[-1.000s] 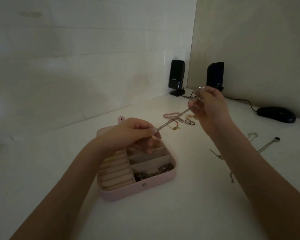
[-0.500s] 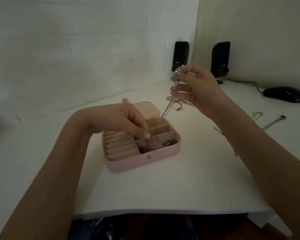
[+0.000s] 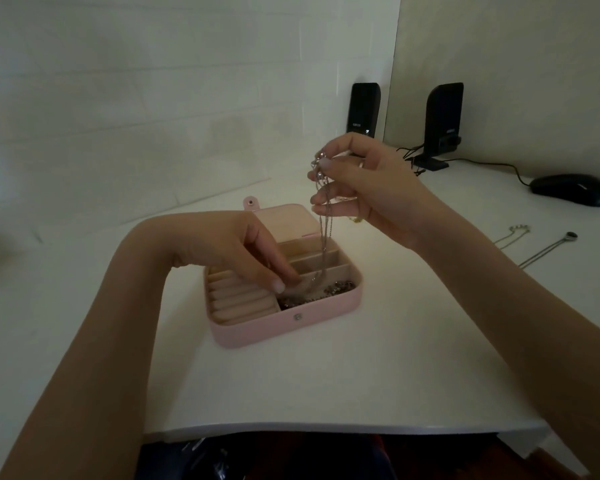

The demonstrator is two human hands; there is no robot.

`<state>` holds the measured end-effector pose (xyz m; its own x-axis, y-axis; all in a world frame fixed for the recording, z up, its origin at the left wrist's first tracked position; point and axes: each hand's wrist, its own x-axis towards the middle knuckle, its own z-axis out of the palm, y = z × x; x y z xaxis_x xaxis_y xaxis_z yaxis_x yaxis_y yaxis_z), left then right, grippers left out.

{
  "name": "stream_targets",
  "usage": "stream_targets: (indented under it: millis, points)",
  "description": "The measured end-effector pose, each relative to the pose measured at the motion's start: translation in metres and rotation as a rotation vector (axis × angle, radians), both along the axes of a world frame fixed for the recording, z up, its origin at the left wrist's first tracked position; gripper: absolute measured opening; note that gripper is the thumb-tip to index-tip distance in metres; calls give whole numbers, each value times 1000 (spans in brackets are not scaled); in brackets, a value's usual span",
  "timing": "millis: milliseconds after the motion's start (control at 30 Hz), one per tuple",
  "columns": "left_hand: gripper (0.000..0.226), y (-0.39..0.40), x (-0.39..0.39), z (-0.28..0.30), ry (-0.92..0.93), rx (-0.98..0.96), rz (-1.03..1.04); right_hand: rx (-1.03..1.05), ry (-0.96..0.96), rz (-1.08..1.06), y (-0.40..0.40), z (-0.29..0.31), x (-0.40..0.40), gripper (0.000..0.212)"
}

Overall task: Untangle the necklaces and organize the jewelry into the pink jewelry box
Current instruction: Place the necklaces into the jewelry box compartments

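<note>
Right hand [image 3: 364, 188]: raised above the box, fingers pinching the top of a silver necklace [image 3: 324, 237].
Silver necklace: hangs straight down from the pinch, its lower end in a right-side compartment of the box.
Left hand [image 3: 243, 251]: reaches into the box, fingertips down at the necklace's lower end.
Pink jewelry box [image 3: 284, 323]: open on the white table [image 3: 378, 375], lid back; ring rolls on its left, dark jewelry in the front compartment.
Loose chains [image 3: 534, 244]: lie on the table to the right, apart from the box.
Speakers [image 3: 442, 123]: two black ones stand by the wall.
Mouse [image 3: 570, 189]: black, far right.
</note>
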<state>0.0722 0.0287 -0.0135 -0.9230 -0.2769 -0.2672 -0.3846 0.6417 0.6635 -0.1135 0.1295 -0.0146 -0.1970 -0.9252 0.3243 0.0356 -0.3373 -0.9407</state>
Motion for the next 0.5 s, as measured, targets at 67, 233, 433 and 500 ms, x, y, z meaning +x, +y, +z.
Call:
stream_targets:
  millis: [67,233,433,500]
  points:
    - [32,1,-3,-1,70,-67,44,-7,0,48,1,0,4,3]
    - [45,10,-18,-2,351,22,201,-47,-26,112,2,0,10,5]
    - [50,24,-21,-4,403,264,186,-50,56,-7,4,4,7,4]
    - [43,27,-14,-5,427,178,233,-19,127,-85,6,4,3,6]
